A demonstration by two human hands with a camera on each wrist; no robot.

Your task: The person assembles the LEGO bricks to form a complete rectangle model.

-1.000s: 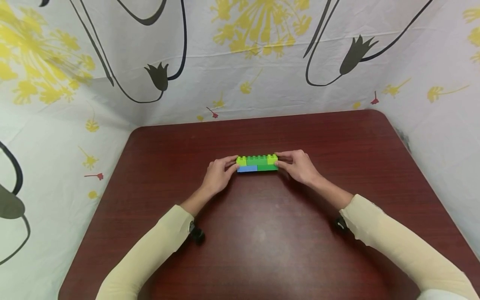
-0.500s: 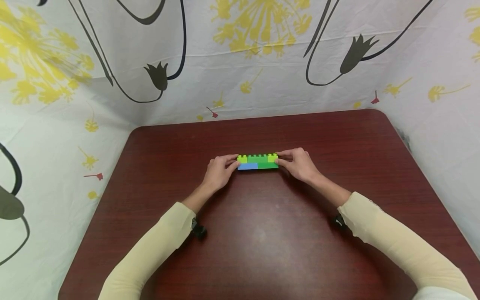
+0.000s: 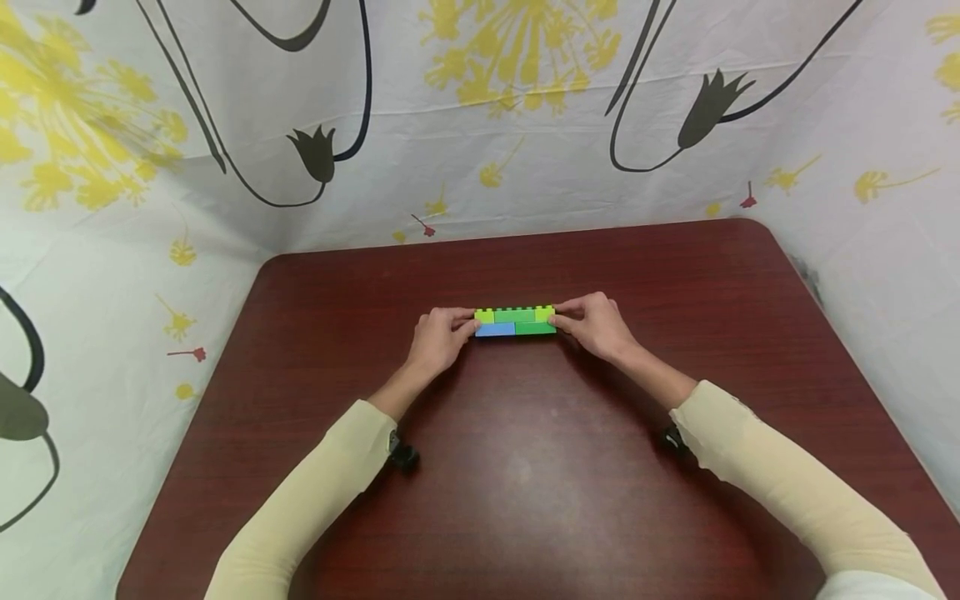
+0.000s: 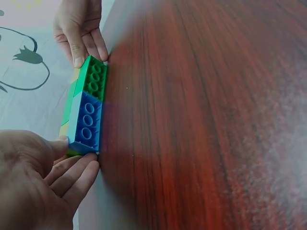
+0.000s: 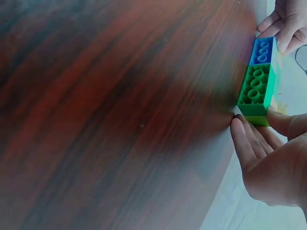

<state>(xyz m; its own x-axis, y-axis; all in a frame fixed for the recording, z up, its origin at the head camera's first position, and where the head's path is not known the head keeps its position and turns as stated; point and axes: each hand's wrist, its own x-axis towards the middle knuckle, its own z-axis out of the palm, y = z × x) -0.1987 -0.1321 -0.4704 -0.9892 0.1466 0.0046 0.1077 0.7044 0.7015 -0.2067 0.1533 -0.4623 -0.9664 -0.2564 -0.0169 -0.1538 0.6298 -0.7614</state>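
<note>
Both hands hold a joined bar of toy building bricks above the dark red table, one at each end. Its lower layer has a blue brick [image 3: 496,330] on the left and a green brick [image 3: 536,328] on the right. The upper layer shows a green brick [image 3: 514,316] between two lime bricks. My left hand [image 3: 437,342] pinches the left end between thumb and fingers. At the right end, my right hand [image 3: 600,327] does the same. The hollow undersides of the blue brick [image 4: 88,121] and green brick [image 5: 257,85] face the wrist cameras.
A dark red wooden table [image 3: 525,467] with rounded far corners lies beneath. White cloth [image 3: 450,192] printed with yellow and grey flowers hangs behind the table and at both sides. A small black device [image 3: 403,456] sits at the left wrist.
The brick bar has tipped, so its studded top shows less and its front face more. Both hands shifted slightly away from the body and kept their grip.
</note>
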